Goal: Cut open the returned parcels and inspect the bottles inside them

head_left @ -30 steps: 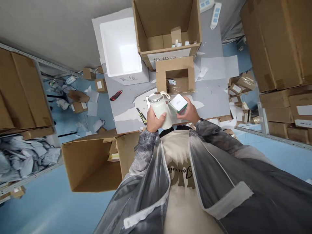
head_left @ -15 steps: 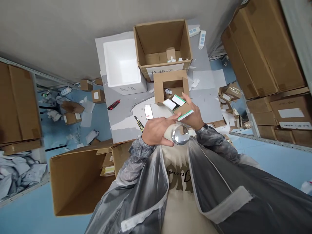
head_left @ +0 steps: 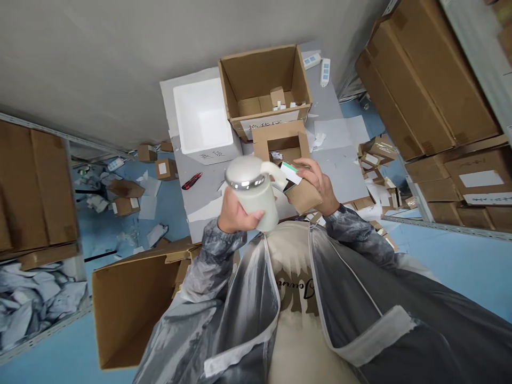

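My left hand [head_left: 236,212] is wrapped round a pale mug [head_left: 260,205] with a domed, chrome-rimmed lid and a white handle. The mug is held up in front of my chest, lid upward and slightly tilted. In my right hand [head_left: 319,184] is a small cardboard box [head_left: 304,196] with green-edged white flaps, its open end turned toward the mug's handle. Behind both hands an opened brown carton [head_left: 260,136] lies on the table, with something small and crumpled inside it.
A white foam box [head_left: 184,125] and a large carton [head_left: 264,56] stand at the table's back. A red utility knife [head_left: 192,181] lies at the left. Below left is an open carton [head_left: 124,309]. Boxes on shelves [head_left: 432,80] flank the right side; scraps litter the floor.
My left hand has raised the mug and swung it leftward, turning it lid-up. The small box has tilted in my right hand, and my left fingers have come away from it.
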`<move>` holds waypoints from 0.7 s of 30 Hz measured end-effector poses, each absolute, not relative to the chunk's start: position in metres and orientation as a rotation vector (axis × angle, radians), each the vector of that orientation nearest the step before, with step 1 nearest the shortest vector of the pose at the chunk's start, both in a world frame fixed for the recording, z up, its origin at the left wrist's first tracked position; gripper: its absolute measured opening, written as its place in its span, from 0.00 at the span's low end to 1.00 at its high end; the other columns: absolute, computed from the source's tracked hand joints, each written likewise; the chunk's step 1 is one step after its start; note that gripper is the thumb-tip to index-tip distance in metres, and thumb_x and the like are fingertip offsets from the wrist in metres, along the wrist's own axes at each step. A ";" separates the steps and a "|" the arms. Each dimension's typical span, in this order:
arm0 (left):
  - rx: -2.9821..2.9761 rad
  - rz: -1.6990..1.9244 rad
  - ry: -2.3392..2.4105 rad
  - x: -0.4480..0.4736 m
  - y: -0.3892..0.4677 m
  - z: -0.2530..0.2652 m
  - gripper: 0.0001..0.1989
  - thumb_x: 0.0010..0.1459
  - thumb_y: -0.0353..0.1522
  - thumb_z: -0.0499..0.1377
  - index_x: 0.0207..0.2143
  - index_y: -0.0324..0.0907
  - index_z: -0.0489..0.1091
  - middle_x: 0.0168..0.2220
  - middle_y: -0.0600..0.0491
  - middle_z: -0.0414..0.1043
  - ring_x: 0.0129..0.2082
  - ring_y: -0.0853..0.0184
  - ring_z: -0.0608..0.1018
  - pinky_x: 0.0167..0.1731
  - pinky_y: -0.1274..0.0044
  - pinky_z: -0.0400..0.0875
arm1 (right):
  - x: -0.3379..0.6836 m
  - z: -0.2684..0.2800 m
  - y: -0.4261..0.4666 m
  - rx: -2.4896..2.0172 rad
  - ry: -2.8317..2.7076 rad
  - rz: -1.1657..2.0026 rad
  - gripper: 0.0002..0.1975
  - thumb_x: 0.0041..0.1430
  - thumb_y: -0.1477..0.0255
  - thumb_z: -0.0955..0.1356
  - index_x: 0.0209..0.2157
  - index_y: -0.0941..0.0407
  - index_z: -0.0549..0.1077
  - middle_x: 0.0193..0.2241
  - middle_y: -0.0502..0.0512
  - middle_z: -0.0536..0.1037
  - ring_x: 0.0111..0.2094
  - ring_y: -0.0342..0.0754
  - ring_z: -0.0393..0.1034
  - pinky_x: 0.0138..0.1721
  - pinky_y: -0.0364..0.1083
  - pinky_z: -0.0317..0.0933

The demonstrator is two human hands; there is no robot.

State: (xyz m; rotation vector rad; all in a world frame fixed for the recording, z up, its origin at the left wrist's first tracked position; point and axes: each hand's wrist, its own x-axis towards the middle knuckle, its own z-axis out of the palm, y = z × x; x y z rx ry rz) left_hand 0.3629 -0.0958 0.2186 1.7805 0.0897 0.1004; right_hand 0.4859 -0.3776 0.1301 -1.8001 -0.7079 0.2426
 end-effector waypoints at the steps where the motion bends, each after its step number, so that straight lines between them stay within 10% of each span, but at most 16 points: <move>1: 1.884 0.106 0.035 0.370 -0.087 0.226 0.38 0.51 0.66 0.78 0.52 0.49 0.88 0.45 0.42 0.91 0.50 0.41 0.93 0.56 0.56 0.91 | 0.485 0.132 -0.377 -1.791 -0.694 0.247 0.28 0.73 0.44 0.82 0.66 0.37 0.81 0.77 0.57 0.79 0.74 0.70 0.84 0.68 0.69 0.88; 8: 2.336 -0.178 -0.486 0.416 -0.066 0.257 0.33 0.57 0.58 0.75 0.56 0.48 0.84 0.53 0.43 0.86 0.48 0.48 0.90 0.40 0.68 0.86 | 0.485 0.139 -0.375 -1.716 -0.768 0.227 0.19 0.83 0.47 0.76 0.66 0.35 0.82 0.79 0.54 0.77 0.74 0.68 0.84 0.69 0.69 0.88; 17: 2.226 0.097 -0.565 0.392 -0.053 0.242 0.32 0.54 0.56 0.79 0.56 0.50 0.88 0.40 0.49 0.87 0.38 0.51 0.90 0.38 0.66 0.86 | 0.480 0.144 -0.377 -1.798 -0.644 0.055 0.41 0.68 0.46 0.87 0.76 0.33 0.76 0.79 0.59 0.75 0.75 0.75 0.80 0.60 0.69 0.90; 21: 2.137 0.143 -0.399 0.377 -0.063 0.235 0.34 0.51 0.61 0.81 0.51 0.50 0.88 0.44 0.46 0.88 0.41 0.49 0.91 0.44 0.58 0.90 | 0.481 0.145 -0.381 -1.801 -0.746 0.055 0.33 0.75 0.55 0.83 0.76 0.33 0.78 0.81 0.57 0.75 0.73 0.71 0.83 0.61 0.67 0.90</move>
